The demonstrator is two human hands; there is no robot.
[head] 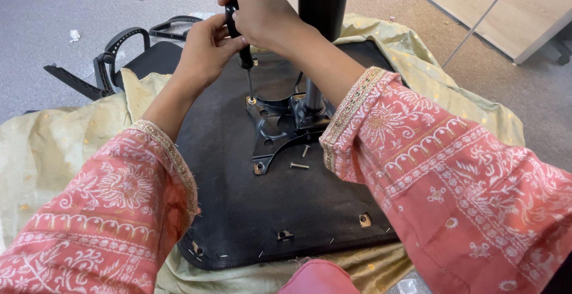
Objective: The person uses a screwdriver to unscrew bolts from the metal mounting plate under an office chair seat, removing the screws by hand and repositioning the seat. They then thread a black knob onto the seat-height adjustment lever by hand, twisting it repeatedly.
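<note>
Both hands on the screwdriver [244,44] — right hand [257,9] clasps the handle top, left hand [205,50] steadies lower. Tip sits in mounting plate [280,124] corner screw on upturned seat base [238,198]. Mid-driving; next needs straight downward pressure — loose screws [300,165] lie nearby.

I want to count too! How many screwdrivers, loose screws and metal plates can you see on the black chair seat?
Screwdrivers: 1, held in both the left hand and the right hand
Loose screws: 2
Metal plates: 1
Total: 4
</note>
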